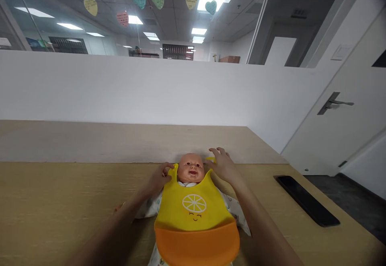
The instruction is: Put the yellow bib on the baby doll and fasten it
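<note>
A baby doll [191, 167] lies on its back on the table, its face up. Over its chest is a yellow bib [194, 207] with a white citrus slice, a smiling face and an orange catch pocket [197, 244]. Patterned white clothing [237, 209] shows at the bib's sides. My left hand [158, 179] is closed on the bib's left neck strap, beside the doll's head. On the other side, my right hand [222, 164] has its fingers apart around the right strap, a bit of yellow showing between thumb and fingers.
A black phone [306, 199] lies on the wooden table [60, 201] to the right. Behind the table is a low white wall [120, 89] with glass above, bearing heart-shaped notes [157, 0]. A white door with a metal handle [333, 103] stands at right.
</note>
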The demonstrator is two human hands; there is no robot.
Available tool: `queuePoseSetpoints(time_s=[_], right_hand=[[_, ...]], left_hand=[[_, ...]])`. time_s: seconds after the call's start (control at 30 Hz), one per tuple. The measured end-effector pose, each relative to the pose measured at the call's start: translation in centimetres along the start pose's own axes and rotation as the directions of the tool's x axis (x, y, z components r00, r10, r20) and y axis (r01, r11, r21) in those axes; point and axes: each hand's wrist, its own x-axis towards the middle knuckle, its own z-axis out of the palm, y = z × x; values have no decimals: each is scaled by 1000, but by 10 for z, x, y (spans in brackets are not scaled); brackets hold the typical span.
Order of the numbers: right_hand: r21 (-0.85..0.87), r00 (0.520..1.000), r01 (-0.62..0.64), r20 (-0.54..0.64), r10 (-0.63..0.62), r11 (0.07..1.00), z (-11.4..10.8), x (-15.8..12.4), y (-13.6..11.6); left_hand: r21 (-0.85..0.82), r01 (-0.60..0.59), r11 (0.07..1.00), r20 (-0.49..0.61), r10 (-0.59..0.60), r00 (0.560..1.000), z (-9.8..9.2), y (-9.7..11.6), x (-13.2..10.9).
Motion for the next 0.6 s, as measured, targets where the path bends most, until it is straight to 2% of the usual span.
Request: queuePoseSetpoints(time_s=[0.17,0.33,0.47,0.6], right_hand=[[99,978,45,200,-65,994,-10,-7,-7],[176,942,-57,337,-6,983,-16,-12,-7],[290,932,-17,352,-90,957,-10,-11,-7],[225,928,-5,363,-79,974,-11,-12,-10]], left_hand=[[46,90,995,5,-90,996,10,-1,-2],[60,107,992,81,-112,990,13,3,-5],[93,105,990,125,-116,985,11,7,-8],[109,95,990,148,-110,983,9,8,-7]])
